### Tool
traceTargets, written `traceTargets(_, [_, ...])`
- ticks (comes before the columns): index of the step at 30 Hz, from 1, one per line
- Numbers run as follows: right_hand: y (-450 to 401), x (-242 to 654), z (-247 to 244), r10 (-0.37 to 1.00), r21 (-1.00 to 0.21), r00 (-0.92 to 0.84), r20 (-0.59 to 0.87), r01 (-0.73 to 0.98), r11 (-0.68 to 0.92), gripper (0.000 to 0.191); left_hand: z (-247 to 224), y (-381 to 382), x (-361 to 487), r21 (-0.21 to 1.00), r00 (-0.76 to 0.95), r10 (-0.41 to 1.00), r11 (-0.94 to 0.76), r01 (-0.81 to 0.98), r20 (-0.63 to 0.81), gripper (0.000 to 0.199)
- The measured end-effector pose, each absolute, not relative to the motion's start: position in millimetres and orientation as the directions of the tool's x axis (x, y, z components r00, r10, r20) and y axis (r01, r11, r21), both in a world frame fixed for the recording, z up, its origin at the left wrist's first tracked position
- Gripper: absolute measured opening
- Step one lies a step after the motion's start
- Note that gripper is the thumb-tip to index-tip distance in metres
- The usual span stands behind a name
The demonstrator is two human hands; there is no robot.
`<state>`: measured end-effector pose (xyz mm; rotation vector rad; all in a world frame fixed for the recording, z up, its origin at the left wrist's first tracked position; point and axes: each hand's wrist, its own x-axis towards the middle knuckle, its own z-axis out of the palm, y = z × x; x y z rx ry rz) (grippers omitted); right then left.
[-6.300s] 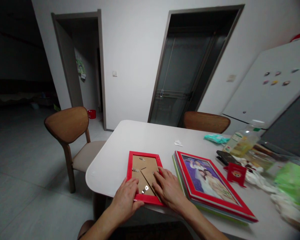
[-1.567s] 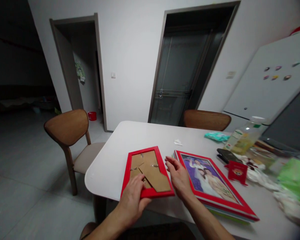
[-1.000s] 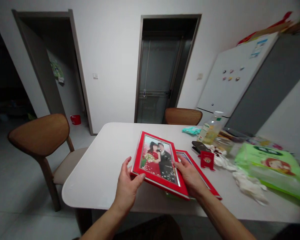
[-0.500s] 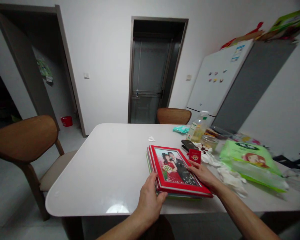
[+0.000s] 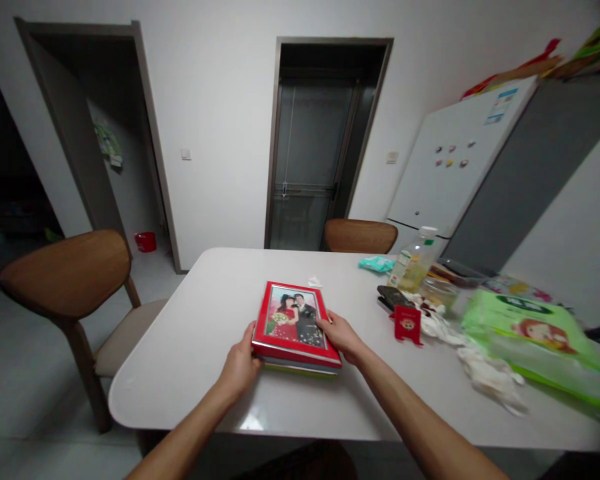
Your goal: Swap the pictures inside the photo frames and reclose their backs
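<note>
A red-framed album (image 5: 297, 319) with a picture of a couple on its cover lies on top of a stack of books or albums at the middle of the white table (image 5: 190, 340). My left hand (image 5: 241, 365) grips the stack's left side, its fingers hidden behind the edge. On the right side my right hand (image 5: 341, 337) holds the stack, with fingertips on the red cover. A small red stand or box (image 5: 407, 325) stands to the right, beside a black phone-like object (image 5: 394, 297).
At the right are a clear bottle (image 5: 414, 261), a jar (image 5: 439, 293), crumpled tissues (image 5: 493, 380), a green tissue pack (image 5: 545, 333) and a teal packet (image 5: 376, 265). Wooden chairs stand at the left (image 5: 70, 273) and far side (image 5: 361, 236).
Both hands have shifted the album stack leftward, away from the small red object, which now stands apart from it. The camera view has turned slightly left.
</note>
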<state>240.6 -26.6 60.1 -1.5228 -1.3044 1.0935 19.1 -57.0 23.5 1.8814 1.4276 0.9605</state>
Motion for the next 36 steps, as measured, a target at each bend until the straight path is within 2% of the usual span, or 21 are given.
traceTargets(6, [14, 194, 52, 0.994, -0.913, 0.109, -0.007, 0.404, -0.051, 0.025, 27, -35, -30, 0.798, 0.066, 0.971, -0.225, 0.56, 0.228, 0.074])
traceTargets(13, [30, 172, 52, 0.988, -0.859, 0.13, 0.078, 0.512, 0.0, 0.029, 20, -40, -41, 0.826, -0.042, 0.97, -0.18, 0.535, 0.238, 0.065])
traceTargets(19, [26, 178, 62, 0.958, -0.823, 0.22, 0.185, 0.567, 0.028, 0.053, 22, -47, -55, 0.879, -0.112, 0.96, -0.183, 0.441, 0.257, 0.052])
traceTargets(21, [15, 172, 71, 0.937, -0.825, 0.209, 0.28, 0.551, 0.123, 0.058, 36, -50, -57, 0.896, -0.179, 0.944, -0.186, 0.403, 0.276, 0.049])
traceTargets(23, [-3, 158, 84, 0.911, -0.84, 0.106, 0.398, 0.44, 0.316, 0.059, 62, -57, -51, 0.91, -0.219, 0.926, -0.219, 0.351, 0.307, 0.052])
traceTargets(25, [-28, 140, 102, 0.871, -0.85, -0.052, 0.489, 0.196, 0.489, 0.063, 96, -69, -36, 0.921, -0.175, 0.923, -0.292, 0.259, 0.342, 0.059])
traceTargets(26, [-41, 132, 112, 0.846, -0.846, -0.114, 0.522, 0.055, 0.53, 0.067, 114, -77, -27, 0.927, -0.089, 0.923, -0.368, 0.077, 0.374, 0.067])
traceTargets(28, [-65, 119, 130, 0.802, -0.823, -0.191, 0.566, -0.19, 0.536, 0.073, 145, -93, -8, 0.885, 0.084, 0.897, -0.407, -0.227, 0.434, 0.076])
traceTargets(30, [-81, 114, 145, 0.779, -0.798, -0.229, 0.583, -0.339, 0.498, 0.077, 165, -105, 5, 0.846, 0.199, 0.863, -0.367, -0.387, 0.465, 0.081])
traceTargets(32, [-89, 115, 152, 0.78, -0.791, -0.243, 0.577, -0.405, 0.459, 0.078, 171, -111, 11, 0.828, 0.252, 0.846, -0.325, -0.456, 0.47, 0.083])
traceTargets(36, [-91, 120, 148, 0.81, -0.81, -0.229, 0.539, -0.405, 0.425, 0.079, 160, -111, 10, 0.83, 0.285, 0.847, -0.277, -0.484, 0.448, 0.084])
